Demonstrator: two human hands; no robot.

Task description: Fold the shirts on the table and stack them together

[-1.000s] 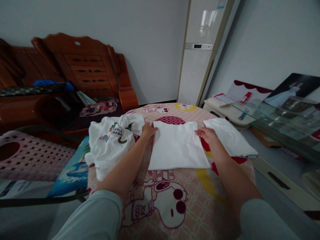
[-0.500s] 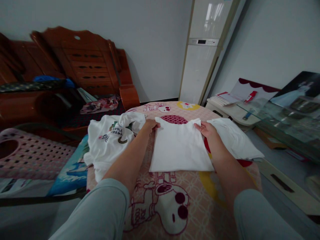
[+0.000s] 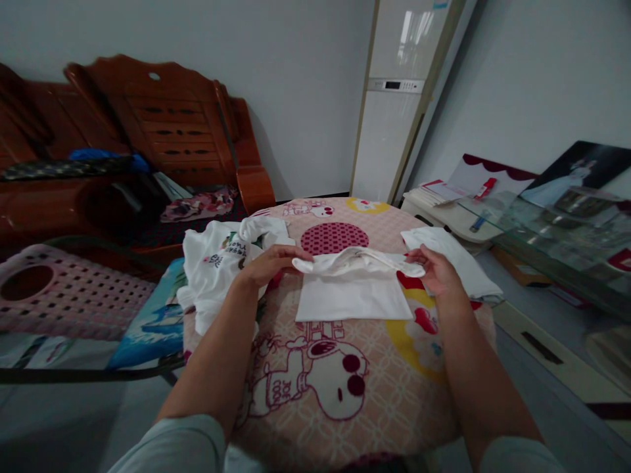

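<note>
A white shirt (image 3: 353, 299) lies on the patterned tablecloth (image 3: 404, 407), its far part lifted and bent over toward me. My left hand (image 3: 276, 261) pinches the left end of that raised edge. At the opposite end, my right hand (image 3: 434, 268) grips the cloth between thumb and fingers. A crumpled white garment with printed lettering (image 3: 217, 259) sits left of my left hand. Beyond my right hand rests a folded white garment (image 3: 456, 263), partly covered by that hand.
A wooden bench (image 3: 167, 125) stands behind on the left, and a pink woven chair (image 3: 64, 295) is nearer. At the far side stands a tall white air conditioner (image 3: 389, 131). A glass-topped stand (image 3: 557, 230) is on the right.
Both hands have brought the shirt's far edge up and toward me, so it is doubled over. My hands have moved wider apart, and the view has shifted slightly.
</note>
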